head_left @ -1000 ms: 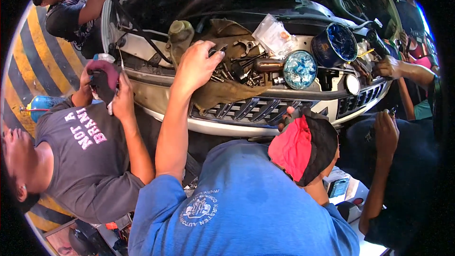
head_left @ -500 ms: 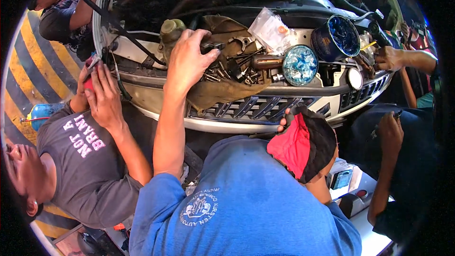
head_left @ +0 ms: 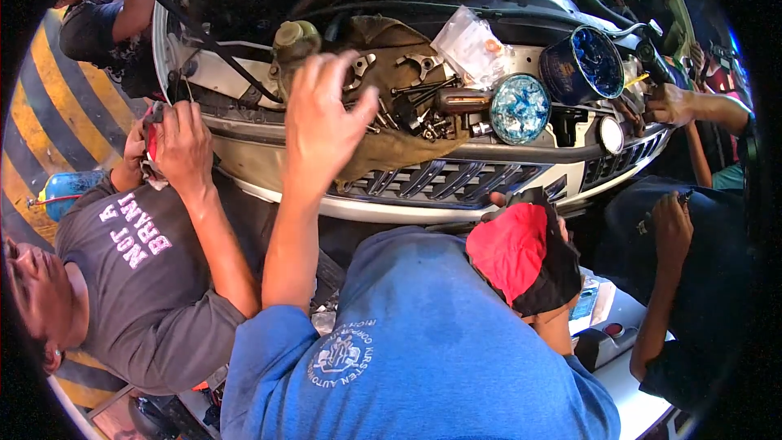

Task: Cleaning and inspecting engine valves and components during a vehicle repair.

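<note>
My left hand is raised over the front of a car, fingers apart, slightly blurred and holding nothing. Just beyond its fingertips, a shiny metal part lies on a brown cloth. Another forked metal part is on that cloth, next to several bolts. Close to my chest, my right hand grips a red and black cloth. That cloth covers most of the hand, and whether anything is wrapped inside is hidden.
An open can of blue grease and its smeared lid stand on the car's front ledge, near a clear plastic bag. At my left, a person holds a red cloth. Another person's hand reaches in from the right.
My left hand has let go of the metal part, opened and drawn back slightly. My right hand has shifted the red and black cloth a little to the right and turned it.
</note>
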The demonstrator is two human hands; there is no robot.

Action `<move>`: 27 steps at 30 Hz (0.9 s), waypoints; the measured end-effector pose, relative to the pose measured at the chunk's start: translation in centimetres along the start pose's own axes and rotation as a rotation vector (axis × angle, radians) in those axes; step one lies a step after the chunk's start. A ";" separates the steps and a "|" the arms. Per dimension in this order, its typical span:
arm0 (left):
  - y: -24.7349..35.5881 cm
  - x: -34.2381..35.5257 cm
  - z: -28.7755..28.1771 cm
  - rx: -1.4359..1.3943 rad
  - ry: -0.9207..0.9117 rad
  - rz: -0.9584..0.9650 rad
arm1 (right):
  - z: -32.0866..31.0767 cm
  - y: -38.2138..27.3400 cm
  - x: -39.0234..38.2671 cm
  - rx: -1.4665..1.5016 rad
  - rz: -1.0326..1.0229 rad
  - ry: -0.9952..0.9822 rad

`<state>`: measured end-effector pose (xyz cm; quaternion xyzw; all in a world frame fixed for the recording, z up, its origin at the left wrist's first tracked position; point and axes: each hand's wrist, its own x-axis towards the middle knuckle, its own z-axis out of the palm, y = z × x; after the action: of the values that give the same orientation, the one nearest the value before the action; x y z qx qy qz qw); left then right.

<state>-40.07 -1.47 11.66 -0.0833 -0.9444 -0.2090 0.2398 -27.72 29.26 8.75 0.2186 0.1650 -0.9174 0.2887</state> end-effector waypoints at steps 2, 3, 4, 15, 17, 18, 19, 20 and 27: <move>1.3 -1.4 0.0 -0.166 -0.083 -0.022 | 0.4 0.2 -0.9 -0.020 -0.036 0.023; 1.8 -2.0 0.2 -0.194 -0.126 -0.067 | 0.7 0.3 -1.1 -0.065 -0.061 -0.017; 2.3 -2.5 0.5 -0.227 -0.205 -0.130 | 0.9 0.4 -1.0 -0.040 -0.073 0.045; 3.1 -3.2 2.8 -0.205 -0.177 -0.009 | 2.3 0.3 1.2 -0.015 -0.051 0.013; 3.0 -3.3 2.8 -0.221 -0.182 0.005 | 2.4 0.3 1.5 -0.023 -0.052 -0.008; 2.9 -3.4 2.8 -0.217 -0.163 0.021 | 2.4 0.2 1.7 0.009 -0.032 -0.017; 2.9 -3.4 2.9 -0.213 -0.145 0.038 | 2.4 0.2 1.9 0.009 -0.040 -0.011; 2.9 -3.4 2.9 -0.213 -0.148 0.038 | 2.4 0.2 2.0 -0.009 -0.057 0.000; 2.0 -3.0 3.1 -0.272 -0.001 0.110 | 2.9 0.1 3.5 -0.084 0.005 -0.085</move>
<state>-38.27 1.51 8.42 -0.1666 -0.9015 -0.3216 0.2369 -31.17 26.35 9.50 0.1675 0.1904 -0.9175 0.3065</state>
